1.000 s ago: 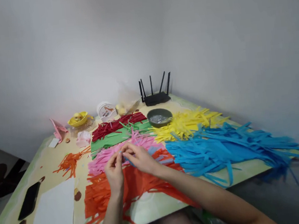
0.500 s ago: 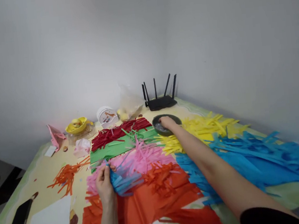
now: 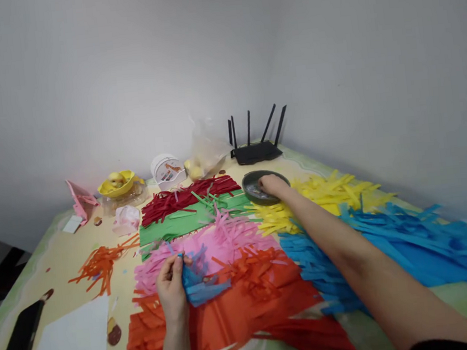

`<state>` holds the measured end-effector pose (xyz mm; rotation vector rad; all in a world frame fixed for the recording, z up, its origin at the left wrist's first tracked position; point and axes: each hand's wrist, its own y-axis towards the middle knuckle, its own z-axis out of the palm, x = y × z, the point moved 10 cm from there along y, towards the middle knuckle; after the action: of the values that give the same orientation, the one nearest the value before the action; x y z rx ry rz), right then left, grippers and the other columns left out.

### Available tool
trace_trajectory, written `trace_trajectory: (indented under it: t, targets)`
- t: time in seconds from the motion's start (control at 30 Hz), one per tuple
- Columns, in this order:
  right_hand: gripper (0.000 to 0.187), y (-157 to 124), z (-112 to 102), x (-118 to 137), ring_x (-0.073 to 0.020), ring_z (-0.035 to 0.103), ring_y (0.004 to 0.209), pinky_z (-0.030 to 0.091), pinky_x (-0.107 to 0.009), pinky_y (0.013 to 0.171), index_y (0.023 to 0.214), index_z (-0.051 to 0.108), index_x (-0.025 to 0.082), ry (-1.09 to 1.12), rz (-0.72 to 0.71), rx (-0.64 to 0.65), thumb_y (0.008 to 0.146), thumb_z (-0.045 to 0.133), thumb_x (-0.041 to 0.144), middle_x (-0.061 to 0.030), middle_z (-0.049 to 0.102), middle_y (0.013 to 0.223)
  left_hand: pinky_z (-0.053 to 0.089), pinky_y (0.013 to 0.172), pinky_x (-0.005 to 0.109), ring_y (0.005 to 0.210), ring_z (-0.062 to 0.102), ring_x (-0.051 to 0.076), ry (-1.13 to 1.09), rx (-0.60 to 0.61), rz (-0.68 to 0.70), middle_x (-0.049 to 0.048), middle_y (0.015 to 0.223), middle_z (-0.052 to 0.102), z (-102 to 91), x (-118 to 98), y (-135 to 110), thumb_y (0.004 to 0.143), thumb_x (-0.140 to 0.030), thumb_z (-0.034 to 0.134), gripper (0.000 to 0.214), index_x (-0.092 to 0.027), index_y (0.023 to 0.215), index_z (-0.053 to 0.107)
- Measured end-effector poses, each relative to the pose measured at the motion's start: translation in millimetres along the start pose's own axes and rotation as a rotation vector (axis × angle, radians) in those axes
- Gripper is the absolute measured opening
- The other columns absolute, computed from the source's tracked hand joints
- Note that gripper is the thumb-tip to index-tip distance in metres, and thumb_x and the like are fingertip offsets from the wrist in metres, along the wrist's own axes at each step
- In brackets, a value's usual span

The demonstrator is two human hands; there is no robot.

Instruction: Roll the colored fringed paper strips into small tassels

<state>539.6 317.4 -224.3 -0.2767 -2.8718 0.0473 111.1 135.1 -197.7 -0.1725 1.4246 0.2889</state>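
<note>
Pinched in my left hand (image 3: 172, 281) is a blue fringed paper tassel (image 3: 201, 284), its strips hanging to the right over pink fringed paper (image 3: 223, 240) and orange fringed paper (image 3: 223, 315). My right hand (image 3: 274, 186) reaches into a dark round bowl (image 3: 249, 195) at the back. Something clear and shiny lies inside that bowl. The right fingertips point down into it, and whatever they may grip is too small to make out. Yellow fringed paper (image 3: 335, 192) lies to the right of the bowl, with blue fringed paper (image 3: 408, 251) nearer me, partly under my right forearm.
Behind the bowl stands a black router (image 3: 256, 152) with upright antennas. Dark red strips (image 3: 189, 196) and green paper (image 3: 175, 223) lie at centre-back. To the left are orange strips (image 3: 101, 264), a white sheet (image 3: 68, 348), a black phone (image 3: 21, 339) and a yellow dish (image 3: 116, 187).
The view has shifted slightly. My left hand has moved a little right with the blue tassel. My right hand stays in the bowl, its fingers slightly further right inside it.
</note>
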Motion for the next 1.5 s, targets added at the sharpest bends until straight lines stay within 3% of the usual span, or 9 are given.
trace_trajectory:
  t: [0.13, 0.27, 0.33, 0.43, 0.57, 0.9, 1.07, 1.33, 1.5]
  targets:
    - [0.025, -26.2, -33.8, 25.7, -0.0181, 0.064, 0.092, 0.052, -0.036, 0.083, 0.104, 0.064, 0.013, 0.227, -0.099, -0.1, 0.092, 0.055, 0.034, -0.0088, 0.067, 0.104, 0.051, 0.064, 0.023, 0.067, 0.066, 0.016, 0.047, 0.028, 0.083, 0.0034, 0.069, 0.072, 3.2, -23.7, -6.2, 0.07, -0.043, 0.073, 0.029, -0.015, 0.078, 0.068]
    - [0.036, -94.9, -47.4, 93.4, -0.0172, 0.066, 0.071, 0.052, -0.027, 0.066, 0.099, 0.067, 0.013, 0.495, -0.314, -0.107, 0.09, 0.05, 0.043, -0.0063, 0.07, 0.079, 0.052, 0.068, 0.026, 0.066, 0.068, 0.017, 0.095, 0.079, 0.146, 0.0035, 0.069, 0.072, 14.0, -49.9, -21.6, 0.076, -0.035, 0.07, 0.02, -0.016, 0.081, 0.067]
    - [0.039, -144.1, -43.6, 135.2, -0.015, 0.065, 0.065, 0.052, -0.026, 0.063, 0.096, 0.068, 0.015, 0.653, -0.441, -0.046, 0.087, 0.053, 0.049, -0.0036, 0.07, 0.074, 0.051, 0.069, 0.026, 0.069, 0.068, 0.017, 0.143, 0.122, 0.196, 0.0045, 0.072, 0.073, 23.5, -64.9, -32.8, 0.077, -0.032, 0.068, 0.016, -0.016, 0.08, 0.068]
    - [0.032, -214.2, -38.6, 186.2, -0.0133, 0.061, 0.058, 0.052, -0.027, 0.058, 0.084, 0.069, 0.015, 1.185, -0.581, 0.169, 0.077, 0.068, 0.046, -0.0032, 0.067, 0.069, 0.05, 0.067, 0.024, 0.069, 0.066, 0.016, 0.248, 0.169, 0.288, 0.0037, 0.073, 0.072, 34.6, -86.4, -50.9, 0.079, -0.028, 0.067, 0.012, -0.016, 0.078, 0.07]
    - [0.027, -265.8, -36.1, 218.7, -0.0119, 0.06, 0.057, 0.052, -0.025, 0.056, 0.079, 0.069, 0.016, 1.364, -0.579, 0.328, 0.072, 0.073, 0.042, -0.0018, 0.065, 0.068, 0.048, 0.069, 0.023, 0.07, 0.064, 0.014, 0.336, 0.207, 0.339, 0.0022, 0.073, 0.071, 34.5, -102.1, -73.2, 0.08, -0.025, 0.065, 0.01, -0.017, 0.077, 0.07]
    - [0.032, -314.6, -32.6, 234.5, -0.0114, 0.06, 0.05, 0.051, -0.024, 0.049, 0.077, 0.067, 0.017, 1.441, -0.516, 0.439, 0.067, 0.077, 0.046, 0.0003, 0.064, 0.062, 0.047, 0.069, 0.024, 0.069, 0.061, 0.015, 0.282, 0.187, 0.297, 0.0029, 0.071, 0.067, 8.7, -115.2, -116.0, 0.081, -0.027, 0.064, 0.013, -0.016, 0.075, 0.067]
    - [0.03, -333.2, -39.1, 233.6, -0.0108, 0.06, 0.05, 0.053, -0.024, 0.052, 0.078, 0.067, 0.016, 1.426, -0.552, 0.353, 0.07, 0.074, 0.045, -0.0007, 0.066, 0.067, 0.046, 0.067, 0.024, 0.068, 0.061, 0.015, 0.305, 0.184, 0.299, 0.0023, 0.071, 0.066, 3.6, -115.6, -131.2, 0.083, -0.027, 0.061, 0.013, -0.016, 0.077, 0.065]
    - [0.022, -352.1, -39.2, 230.8, -0.0119, 0.063, 0.054, 0.054, -0.024, 0.055, 0.086, 0.067, 0.017, 1.204, -0.637, 0.246, 0.081, 0.065, 0.039, -0.0016, 0.068, 0.075, 0.043, 0.079, 0.029, 0.082, 0.062, 0.019, 0.669, 0.21, 0.63, 0.0048, 0.082, 0.069, 3.2, -141.1, -159.0, 0.085, -0.02, 0.059, 0.01, -0.021, 0.085, 0.069]
    - [0.021, -361.4, -51.0, 227.9, -0.0137, 0.064, 0.059, 0.054, -0.025, 0.056, 0.085, 0.068, 0.018, 1.117, -0.697, 0.069, 0.082, 0.063, 0.039, -0.0046, 0.069, 0.079, 0.045, 0.077, 0.03, 0.078, 0.062, 0.019, 0.589, 0.212, 0.529, 0.0048, 0.078, 0.068, -2.7, -131.4, -158.5, 0.082, -0.021, 0.061, 0.008, -0.02, 0.08, 0.069]
